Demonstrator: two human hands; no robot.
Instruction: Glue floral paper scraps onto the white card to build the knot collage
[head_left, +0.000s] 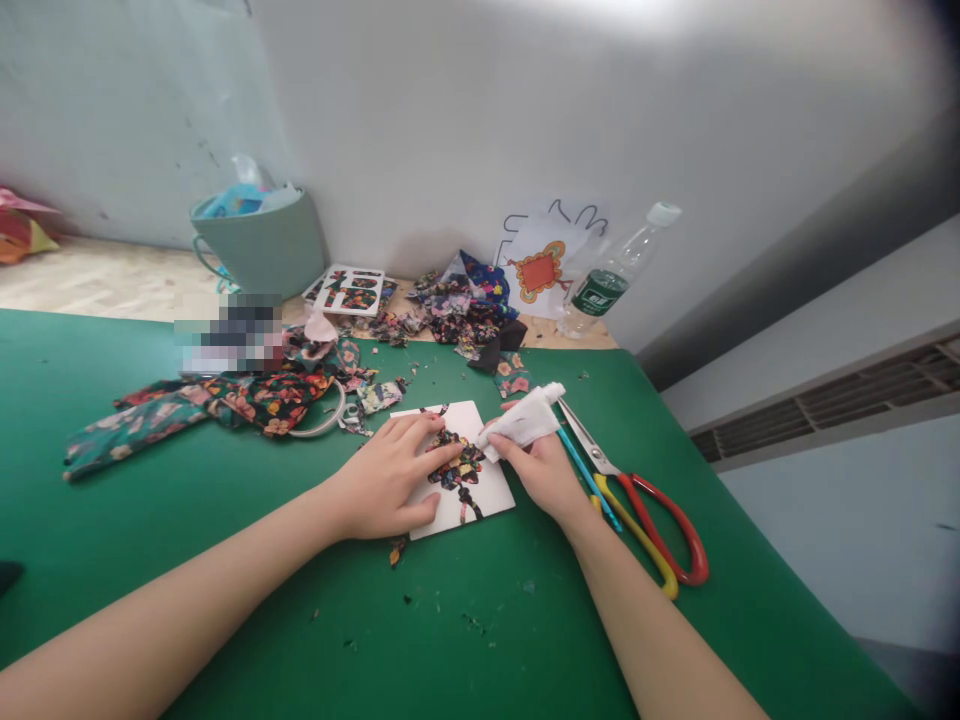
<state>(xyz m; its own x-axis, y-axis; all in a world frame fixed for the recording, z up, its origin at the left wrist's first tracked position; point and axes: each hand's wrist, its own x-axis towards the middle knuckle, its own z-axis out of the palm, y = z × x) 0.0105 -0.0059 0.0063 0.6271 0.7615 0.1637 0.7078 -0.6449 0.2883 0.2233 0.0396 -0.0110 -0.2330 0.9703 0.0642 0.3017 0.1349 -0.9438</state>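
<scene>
A white square card with dark floral fabric pieces arranged on it lies at a slant on the green table. My left hand rests flat over the card's left part, fingers spread and fingertips touching the fabric. At the card's right edge, my right hand is closed around a wrinkled white tube. One end of the tube comes close to the fabric pieces; the other points up and right. A small fabric scrap lies below the card.
Scissors with red and yellow handles and a blue pencil-like stick lie right of my right hand. Floral cloth, a ring, fabric scraps, a patterned card, a green bin, a drawing and a bottle stand behind.
</scene>
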